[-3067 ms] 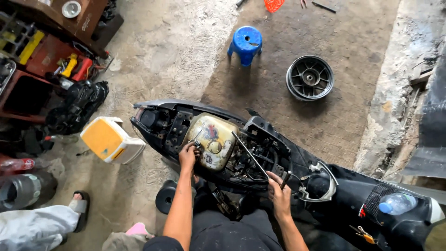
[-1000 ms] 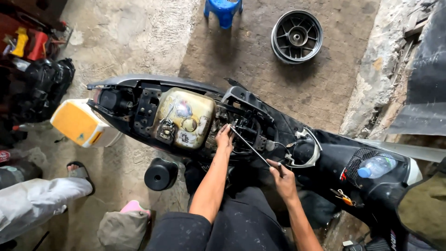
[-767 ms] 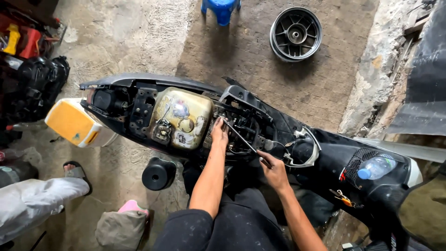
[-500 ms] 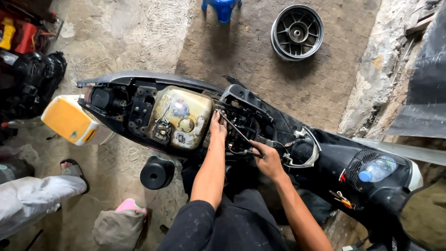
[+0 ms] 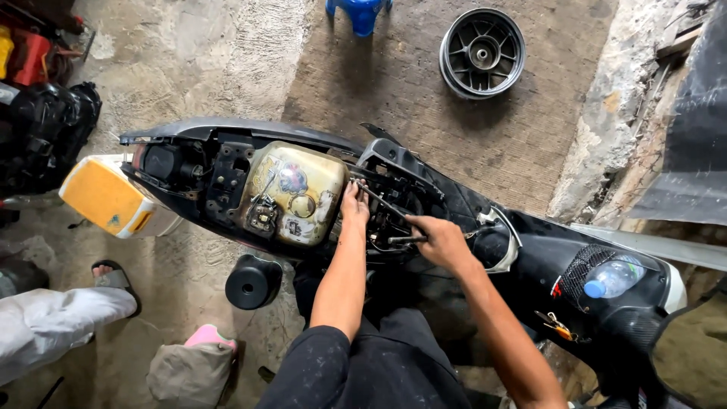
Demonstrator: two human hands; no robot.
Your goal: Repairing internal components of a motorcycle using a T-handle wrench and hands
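I stand over a black scooter (image 5: pixel 530 257) with its seat off and its frame open. A stained yellowish fuel tank (image 5: pixel 299 193) sits in the middle of the opening. My left hand (image 5: pixel 354 206) rests on the tank's right edge, fingers on the parts beside it. My right hand (image 5: pixel 439 238) grips a thin metal rod-like tool (image 5: pixel 382 203) that slants up and left into the wiring bay (image 5: pixel 394 220) just right of the tank. The tool's tip is hidden among cables.
A yellow and white container (image 5: pixel 113 198) stands by the scooter's tail. A black round part (image 5: pixel 252 282) lies on the floor below it. A bare wheel rim (image 5: pixel 482 51) and a blue stool (image 5: pixel 360 11) lie beyond. Another person's leg (image 5: pixel 53 322) is at left. A plastic bottle (image 5: pixel 612 278) sits in the front pocket.
My left hand moved from the tank's middle to its right edge. My right hand slid up and left with the tool, closer to the wiring bay. The view shifted slightly.
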